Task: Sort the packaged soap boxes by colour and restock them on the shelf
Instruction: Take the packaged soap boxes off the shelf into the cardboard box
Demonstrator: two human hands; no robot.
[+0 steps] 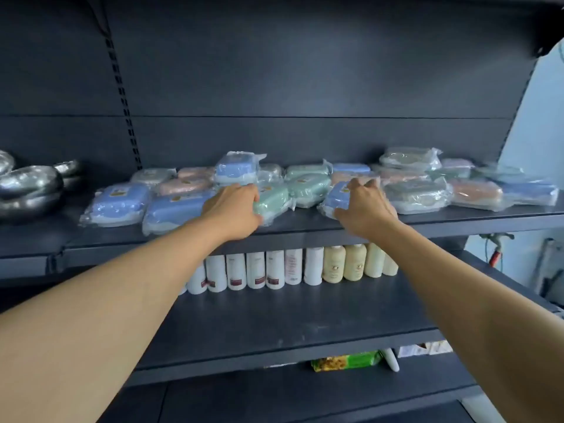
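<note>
My left hand [236, 206] grips a green soap box [271, 200] on the shelf [305, 222], fingers curled over its near end. My right hand [361, 203] grips a blue soap box [337, 198]; its fingers hide most of the wrapper. Beyond both hands, blue, pink and green boxes lie mixed and blurred. Below my wrists, bottles [274, 270] stand partly hidden by the shelf's edge.

Plastic-wrapped soap boxes lie jumbled along my dark shelf [305, 222], blue, green and pink mixed together. The green soap box [271, 201] at the front edge tilts on its neighbours; just right of it the blue soap box [337, 199] leans too. Another blue box [236, 167] sits stacked on top behind them.
</note>
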